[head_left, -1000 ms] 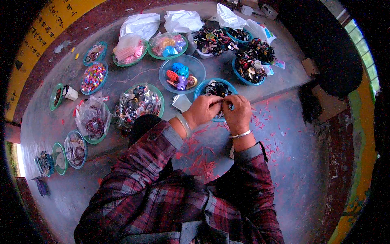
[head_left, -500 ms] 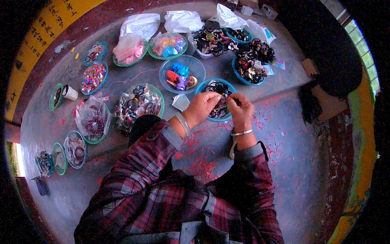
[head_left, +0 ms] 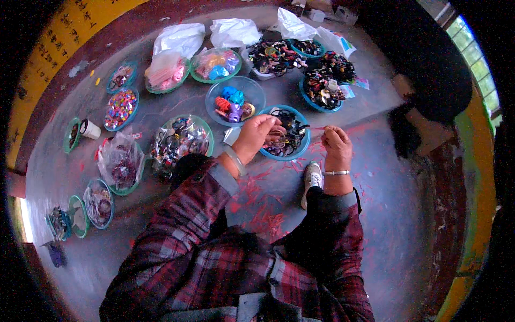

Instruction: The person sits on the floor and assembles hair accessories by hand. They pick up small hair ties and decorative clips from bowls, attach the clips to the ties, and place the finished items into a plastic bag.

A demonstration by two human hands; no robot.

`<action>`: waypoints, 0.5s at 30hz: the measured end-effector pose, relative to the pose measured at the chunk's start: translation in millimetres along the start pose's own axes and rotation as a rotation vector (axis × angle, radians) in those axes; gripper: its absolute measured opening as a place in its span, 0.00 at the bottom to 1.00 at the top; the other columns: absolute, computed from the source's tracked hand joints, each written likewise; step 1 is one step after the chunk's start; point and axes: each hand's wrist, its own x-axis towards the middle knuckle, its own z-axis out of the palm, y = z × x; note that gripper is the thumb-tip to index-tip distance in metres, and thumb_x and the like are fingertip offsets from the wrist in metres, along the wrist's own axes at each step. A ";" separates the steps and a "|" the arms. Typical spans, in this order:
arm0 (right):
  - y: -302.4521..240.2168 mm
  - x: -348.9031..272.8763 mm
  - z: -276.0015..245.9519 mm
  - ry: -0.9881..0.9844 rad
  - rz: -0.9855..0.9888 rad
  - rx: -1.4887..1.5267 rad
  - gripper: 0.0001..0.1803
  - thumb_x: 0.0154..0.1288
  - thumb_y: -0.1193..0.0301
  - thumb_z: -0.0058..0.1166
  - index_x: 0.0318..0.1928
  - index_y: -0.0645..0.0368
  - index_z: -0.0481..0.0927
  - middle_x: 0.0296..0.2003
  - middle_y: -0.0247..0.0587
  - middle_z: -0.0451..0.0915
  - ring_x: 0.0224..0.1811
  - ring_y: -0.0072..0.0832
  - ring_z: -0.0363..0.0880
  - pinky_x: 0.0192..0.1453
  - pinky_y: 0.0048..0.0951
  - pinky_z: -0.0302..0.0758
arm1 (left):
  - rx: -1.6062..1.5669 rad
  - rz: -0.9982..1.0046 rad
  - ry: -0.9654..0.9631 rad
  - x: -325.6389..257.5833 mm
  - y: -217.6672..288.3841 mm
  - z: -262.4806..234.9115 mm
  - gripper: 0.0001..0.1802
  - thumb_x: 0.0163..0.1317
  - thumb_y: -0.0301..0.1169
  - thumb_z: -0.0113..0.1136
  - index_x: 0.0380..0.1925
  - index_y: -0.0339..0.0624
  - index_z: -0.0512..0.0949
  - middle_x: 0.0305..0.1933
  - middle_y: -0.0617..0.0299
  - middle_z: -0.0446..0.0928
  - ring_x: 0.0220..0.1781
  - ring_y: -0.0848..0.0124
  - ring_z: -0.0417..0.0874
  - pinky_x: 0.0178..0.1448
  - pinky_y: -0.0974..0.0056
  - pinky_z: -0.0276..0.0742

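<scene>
Dark bands (head_left: 294, 135) in a blue bowl (head_left: 308, 144) lie between left hand (head_left: 251, 139), grip unclear, and right hand (head_left: 338, 147), grip pinched narrow.

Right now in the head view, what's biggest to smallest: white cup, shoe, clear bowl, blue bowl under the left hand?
1. Clear bowl and blue bowl: too alike to rank
2. Shoe
3. White cup

The grey floor (head_left: 394, 257) carries crumpled white plastic bags (head_left: 179, 39) near its far edge, oval-looking green plastic bowls (head_left: 78, 234) near its left edge, and scattered thin red scraps (head_left: 273, 222).
</scene>
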 end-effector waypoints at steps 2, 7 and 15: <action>-4.8 -3.8 -21.1 0.020 -0.062 -0.019 0.04 0.53 0.75 0.53 0.29 0.63 0.76 0.21 0.30 0.71 0.22 0.18 0.65 0.27 0.18 0.60 | -0.012 -0.039 -0.001 2.1 -1.7 -1.4 0.15 0.65 0.33 0.41 0.40 0.30 0.68 0.37 0.49 0.76 0.37 0.64 0.80 0.37 0.66 0.79; -23.4 -23.9 -87.2 0.166 -0.225 -0.240 0.04 0.54 0.75 0.54 0.30 0.63 0.78 0.24 0.32 0.74 0.26 0.18 0.69 0.31 0.17 0.63 | -0.006 -0.035 0.064 -5.1 6.6 0.8 0.14 0.64 0.34 0.43 0.38 0.32 0.71 0.34 0.56 0.77 0.31 0.73 0.78 0.35 0.71 0.78; 36.7 -86.3 -289.6 0.492 -0.157 -0.672 0.07 0.44 0.75 0.63 0.25 0.62 0.79 0.28 0.33 0.77 0.31 0.22 0.75 0.35 0.23 0.72 | 0.061 -0.029 -0.012 -6.2 -4.4 10.9 0.15 0.64 0.35 0.44 0.37 0.32 0.71 0.35 0.55 0.77 0.34 0.72 0.79 0.37 0.72 0.77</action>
